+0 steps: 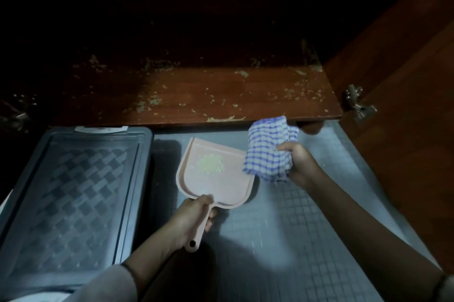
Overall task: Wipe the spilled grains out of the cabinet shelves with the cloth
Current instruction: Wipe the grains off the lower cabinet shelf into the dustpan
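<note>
Gripping the blue-and-white checked cloth (270, 151) in the right hand (301, 163), fingers curled round 1 bunched wad of it, just below the front edge of the wooden shelf (245, 85) and overlapping the right rim of the pink dustpan (221, 191) — touching the pan or not, hard to tell. Judging the cloth soft, light and limp: likely moulding to the wood, best taken as a thick wad so a broad face is pressing flat. Reaching in from the lower right, forearm slanting up toward the shelf. Clasping the dustpan's handle in the left hand (195, 218), open mouth pointing toward the shelf lip, 1 small heap of pale green grains (210, 164) lying inside. Judging the scattered grains (149, 102) on the shelf tiny, loose and quick to roll — calling for slow strokes toward the front edge, with both hands occupied.
</note>
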A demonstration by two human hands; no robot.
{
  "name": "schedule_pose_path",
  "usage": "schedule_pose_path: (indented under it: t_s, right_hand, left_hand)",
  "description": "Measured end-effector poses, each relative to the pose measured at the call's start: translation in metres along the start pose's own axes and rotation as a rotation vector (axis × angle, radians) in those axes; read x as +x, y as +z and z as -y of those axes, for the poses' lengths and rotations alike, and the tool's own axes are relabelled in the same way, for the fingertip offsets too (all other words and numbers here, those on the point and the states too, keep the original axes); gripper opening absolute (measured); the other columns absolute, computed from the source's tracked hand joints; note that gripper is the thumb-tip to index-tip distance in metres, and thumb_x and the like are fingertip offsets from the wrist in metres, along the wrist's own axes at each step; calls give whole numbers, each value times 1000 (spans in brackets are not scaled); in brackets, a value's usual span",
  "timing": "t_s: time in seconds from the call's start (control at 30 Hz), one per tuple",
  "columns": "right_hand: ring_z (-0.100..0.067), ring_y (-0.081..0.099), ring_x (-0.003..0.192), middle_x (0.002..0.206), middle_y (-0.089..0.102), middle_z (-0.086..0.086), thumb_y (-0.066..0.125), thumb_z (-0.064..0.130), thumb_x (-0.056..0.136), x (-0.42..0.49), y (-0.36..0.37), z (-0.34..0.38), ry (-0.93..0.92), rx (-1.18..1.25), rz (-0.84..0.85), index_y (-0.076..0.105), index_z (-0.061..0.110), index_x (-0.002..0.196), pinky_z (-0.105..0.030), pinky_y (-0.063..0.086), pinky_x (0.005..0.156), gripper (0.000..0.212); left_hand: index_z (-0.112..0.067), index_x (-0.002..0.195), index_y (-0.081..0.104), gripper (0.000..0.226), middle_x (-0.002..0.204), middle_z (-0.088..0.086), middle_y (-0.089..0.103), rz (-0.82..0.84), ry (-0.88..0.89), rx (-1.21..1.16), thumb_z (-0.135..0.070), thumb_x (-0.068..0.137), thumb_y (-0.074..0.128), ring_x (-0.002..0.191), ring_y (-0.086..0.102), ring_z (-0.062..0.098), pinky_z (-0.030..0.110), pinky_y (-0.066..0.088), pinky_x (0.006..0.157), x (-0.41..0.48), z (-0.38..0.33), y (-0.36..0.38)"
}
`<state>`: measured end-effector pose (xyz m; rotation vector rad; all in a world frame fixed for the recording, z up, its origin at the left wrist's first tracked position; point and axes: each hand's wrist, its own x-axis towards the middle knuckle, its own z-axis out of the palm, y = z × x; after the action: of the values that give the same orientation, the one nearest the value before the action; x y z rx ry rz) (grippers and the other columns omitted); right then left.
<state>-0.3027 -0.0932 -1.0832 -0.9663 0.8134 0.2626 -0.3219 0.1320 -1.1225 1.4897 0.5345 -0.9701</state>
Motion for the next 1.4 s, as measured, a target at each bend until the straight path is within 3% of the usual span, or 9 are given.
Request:
schedule_pose_path:
  t_s: [0.17,0.37,0.5,0.73,0.87,0.97,1.1,1.3,1.4]
  right_hand:
    - [-41,60,100,123,57,-24,35,2,85,24,-24,-9,5,28,-175,48,-2,127,-47,55,70,44]
    - [-30,70,73,98,69,-23,51,-1,82,48,-40,-26,29,-191,-228,59,-7,115,-33,57,56,34]
    - [-31,65,92,110,66,-23,78,12,68,67,-38,-51,21,-464,-397,65,-3,101,-35,54,81,39]
    - [-31,57,108,118,58,-16,77,32,75,49,-27,-51,-206,-1015,-734,45,3,116,-35,45,83,60]
    - [-36,59,96,101,62,-22,50,52,90,30,4,-56,-399,-676,-623,42,19,76,-32,43,80,37]
    - [-33,62,98,108,64,-13,33,79,78,-10,33,-59,-367,-461,-395,51,29,92,-40,56,72,55]
    - [-21,66,60,103,62,-1,41,29,99,-63,47,-60,-409,-337,-87,25,27,142,-30,56,46,46]
    - [-17,63,45,118,61,-18,42,19,100,-96,57,-28,-546,-273,-107,27,28,143,-27,54,43,47]
    - [-17,62,45,114,63,-14,41,21,100,-103,57,-10,-577,-263,-123,29,31,142,-27,55,44,45]
  left_hand:
    - [-4,65,49,31,39,2,50,-65,28,-12,-11,95,44,29,45,16,18,33,33,-5,8,-13]
    - [11,88,56,31,47,9,56,25,0,-46,-14,97,41,38,52,18,18,37,35,4,12,-13]
    - [9,95,57,28,67,20,57,62,-53,-77,-16,94,43,49,50,21,23,35,46,2,13,-14]
    - [-4,70,50,30,40,1,51,14,-38,-14,-14,96,41,29,38,11,12,29,33,-4,6,-9]
    - [-2,74,52,27,43,4,48,14,-26,-17,-11,97,41,28,38,12,13,31,32,-13,-6,2]
    - [-7,68,48,30,45,2,45,12,13,6,-14,96,42,30,36,12,12,31,32,-22,-23,10]
    - [-7,74,49,24,43,0,46,38,74,-35,-14,95,40,33,38,12,19,32,37,-44,-50,22]
    - [-2,93,58,19,65,12,61,79,210,-51,-15,95,45,52,58,22,27,51,49,-91,-83,34]
    - [-10,119,52,34,105,13,66,-92,300,18,-35,97,44,94,62,28,41,52,86,-90,-97,37]
